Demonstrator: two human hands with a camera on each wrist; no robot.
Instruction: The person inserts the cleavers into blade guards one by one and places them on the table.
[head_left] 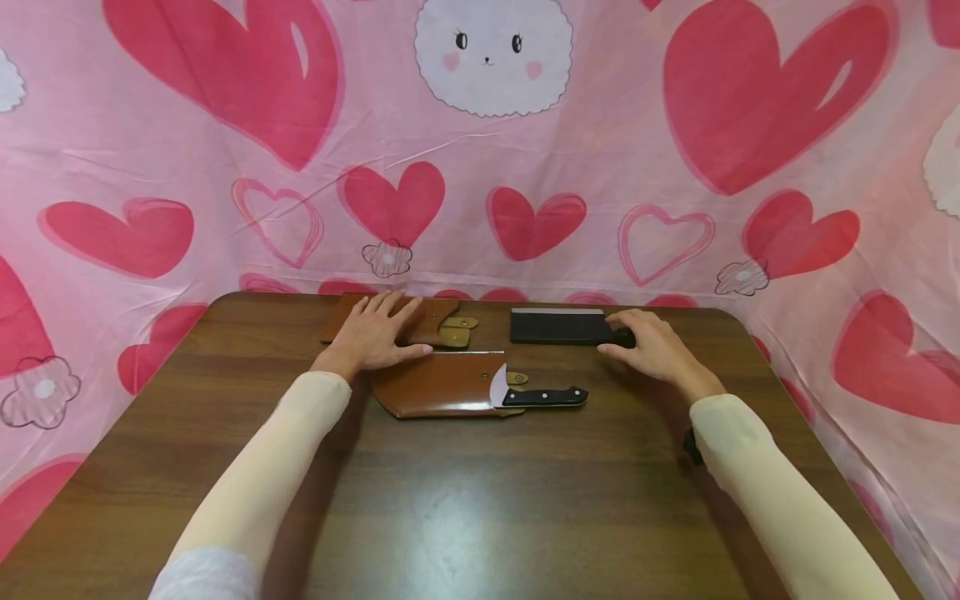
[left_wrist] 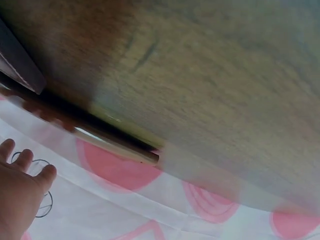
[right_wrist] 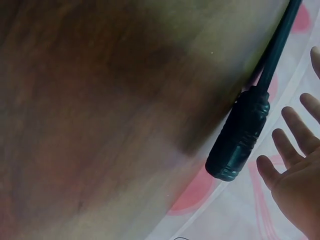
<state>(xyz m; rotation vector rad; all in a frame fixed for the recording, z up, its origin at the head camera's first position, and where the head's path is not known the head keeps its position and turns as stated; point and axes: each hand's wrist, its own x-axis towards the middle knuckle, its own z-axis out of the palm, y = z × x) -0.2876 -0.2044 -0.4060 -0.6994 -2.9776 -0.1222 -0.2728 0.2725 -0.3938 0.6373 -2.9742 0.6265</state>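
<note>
A brown leather knife sheath (head_left: 427,315) with snap straps lies near the table's far edge. My left hand (head_left: 378,331) is spread over its left part; whether it touches is hard to tell. Just in front, a second brown sheath (head_left: 442,383) holds a knife whose black riveted handle (head_left: 545,397) sticks out to the right. Farther right lies a black-bladed cleaver (head_left: 558,326) with a pale edge along its far side. Around its ribbed black handle (right_wrist: 239,132), my right hand (head_left: 652,348) is held with fingers apart from it in the right wrist view.
The brown wooden table (head_left: 450,508) has rounded far corners. Close behind and beside it hangs a pink cloth (head_left: 525,167) printed with hearts. A dark band (head_left: 693,447) sits at my right wrist.
</note>
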